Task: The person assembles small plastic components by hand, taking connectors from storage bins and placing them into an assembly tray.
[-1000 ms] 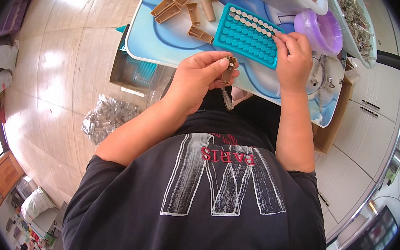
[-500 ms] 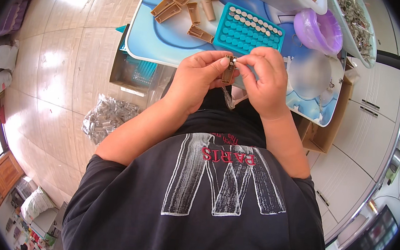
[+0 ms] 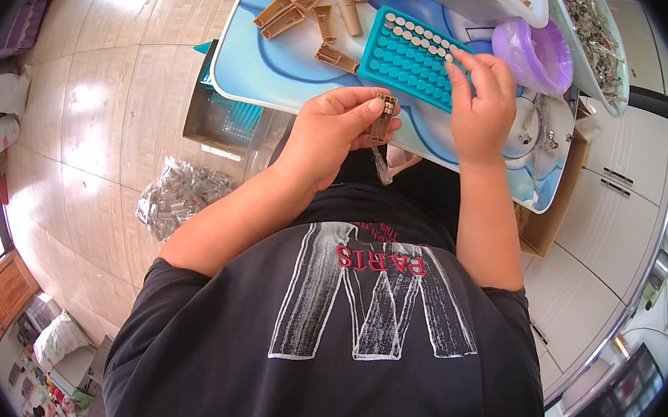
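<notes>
My left hand (image 3: 337, 125) is closed around a narrow brown plastic casing (image 3: 383, 120), its open side facing up. Small shiny metal parts sit in the casing's far end. At the right of the teal tray (image 3: 412, 84), my right hand (image 3: 482, 102) has thumb and forefinger at a small silver disc that looks like a button cell (image 3: 449, 58). More such silver discs (image 3: 416, 39) fill the tray's far rows, while its nearer round pockets show teal. More brown casings (image 3: 279, 17) lie loose on the blue-and-white table (image 3: 282, 73), left of the tray.
A purple bowl (image 3: 515, 46) with a clear plastic liner stands right of the tray. Beyond it is a pale bin (image 3: 591, 40) full of small metal parts. Small metal pieces (image 3: 551, 136) lie on the table's right part. On the floor at left rests a bag of silvery parts (image 3: 184, 195).
My right hand has moved from the casing out to the right and away, over the teal tray. My left hand keeps the casing in nearly the same place.
</notes>
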{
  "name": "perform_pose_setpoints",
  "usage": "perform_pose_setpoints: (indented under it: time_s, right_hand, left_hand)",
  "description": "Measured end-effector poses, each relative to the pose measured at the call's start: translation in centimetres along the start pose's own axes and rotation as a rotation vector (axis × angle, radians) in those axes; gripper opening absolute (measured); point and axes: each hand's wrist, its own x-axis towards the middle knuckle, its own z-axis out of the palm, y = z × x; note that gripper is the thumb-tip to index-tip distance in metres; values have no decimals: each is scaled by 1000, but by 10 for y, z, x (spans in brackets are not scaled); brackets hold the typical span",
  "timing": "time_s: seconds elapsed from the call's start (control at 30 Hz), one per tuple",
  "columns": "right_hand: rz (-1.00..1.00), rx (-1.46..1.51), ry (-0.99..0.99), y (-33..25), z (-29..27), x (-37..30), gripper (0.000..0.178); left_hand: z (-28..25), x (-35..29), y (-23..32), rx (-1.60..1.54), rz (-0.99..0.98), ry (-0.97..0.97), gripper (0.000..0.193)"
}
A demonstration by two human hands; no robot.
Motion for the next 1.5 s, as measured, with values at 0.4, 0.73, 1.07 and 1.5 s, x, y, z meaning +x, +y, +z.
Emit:
perform_pose_setpoints:
  time_s: [0.4, 0.73, 1.07, 1.5]
  right_hand:
    - [5, 157, -122, -30, -7, -5, 13]
    - [-24, 215, -211, -54, -4, -17, 12]
    - [-31, 188, -239, -71, 4, -21, 11]
    - [-132, 227, -278, -79, 16, -16, 14]
  left_hand:
    - [-2, 0, -1, 6, -10, 9, 29]
    - [-2, -2, -1, -27, -19, -11, 24]
    - [-4, -17, -5, -79, 53, 42, 24]
    - [-22, -16, -3, -163, 61, 89, 23]
